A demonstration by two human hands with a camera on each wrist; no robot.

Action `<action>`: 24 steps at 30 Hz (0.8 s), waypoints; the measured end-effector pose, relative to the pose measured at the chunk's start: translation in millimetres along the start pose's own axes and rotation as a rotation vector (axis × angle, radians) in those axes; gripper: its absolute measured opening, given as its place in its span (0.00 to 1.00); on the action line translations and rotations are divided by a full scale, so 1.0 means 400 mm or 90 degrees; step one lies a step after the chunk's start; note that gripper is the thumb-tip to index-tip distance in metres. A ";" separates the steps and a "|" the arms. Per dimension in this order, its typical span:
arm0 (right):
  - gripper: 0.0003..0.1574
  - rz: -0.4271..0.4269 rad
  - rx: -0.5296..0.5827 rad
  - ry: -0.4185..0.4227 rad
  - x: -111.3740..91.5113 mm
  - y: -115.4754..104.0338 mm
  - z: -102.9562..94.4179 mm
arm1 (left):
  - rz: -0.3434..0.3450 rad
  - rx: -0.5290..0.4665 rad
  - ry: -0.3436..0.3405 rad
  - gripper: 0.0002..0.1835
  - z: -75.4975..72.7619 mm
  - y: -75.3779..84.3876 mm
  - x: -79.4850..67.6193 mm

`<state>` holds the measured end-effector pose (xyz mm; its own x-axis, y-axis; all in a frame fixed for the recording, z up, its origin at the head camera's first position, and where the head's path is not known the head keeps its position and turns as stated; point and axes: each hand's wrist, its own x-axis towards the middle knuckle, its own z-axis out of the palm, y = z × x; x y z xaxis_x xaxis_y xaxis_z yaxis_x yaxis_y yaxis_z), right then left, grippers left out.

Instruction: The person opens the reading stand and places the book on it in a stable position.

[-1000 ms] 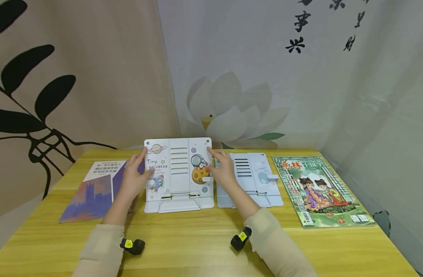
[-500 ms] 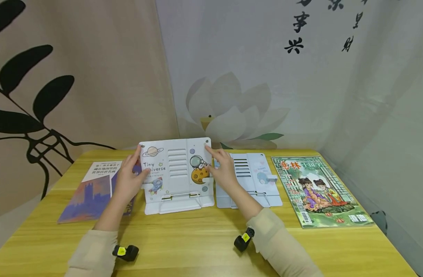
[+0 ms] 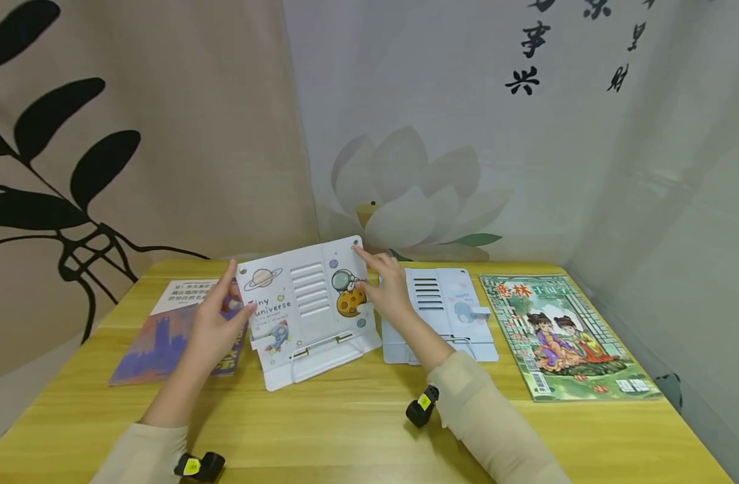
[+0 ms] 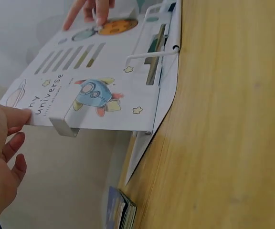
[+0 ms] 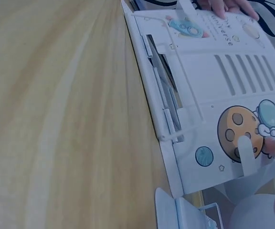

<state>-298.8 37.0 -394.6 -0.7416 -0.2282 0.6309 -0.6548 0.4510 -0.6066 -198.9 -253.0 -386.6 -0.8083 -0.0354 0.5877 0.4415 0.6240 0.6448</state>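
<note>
White "Tiny universe" bookstand [image 3: 309, 309], one, held in two hands.
Head view: we list it slanted at the table [image 3: 345, 430], between a purple-covered book [image 3: 158, 336] and a second bookstand [image 3: 460, 296]; left hand [image 3: 215, 326] and right hand [image 3: 394, 292] grip opposite edges. Left wrist view: we note the left thumb [image 4: 20, 116] on its face. Right wrist view: we record the right thumb [image 5: 274, 147] beside the orange moon [image 5: 230, 131].

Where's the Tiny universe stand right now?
Head view, left of centre: the Tiny universe stand is between the left hand and right hand, just left of the blue stand.
</note>
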 end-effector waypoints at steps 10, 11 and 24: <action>0.39 0.013 -0.017 -0.022 0.016 -0.014 0.015 | -0.019 -0.031 0.000 0.45 -0.006 0.046 -0.029; 0.38 0.020 -0.016 -0.026 0.018 -0.016 0.014 | -0.017 -0.039 -0.002 0.45 -0.005 0.051 -0.032; 0.44 0.132 0.078 -0.137 0.033 -0.078 -0.015 | 0.123 -0.018 0.041 0.41 0.080 0.137 -0.062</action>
<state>-287.4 25.1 -364.7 -0.8664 -0.3252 0.3790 -0.4895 0.4028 -0.7734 -167.2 -192.7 -381.4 -0.6816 0.0319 0.7310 0.5970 0.6019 0.5304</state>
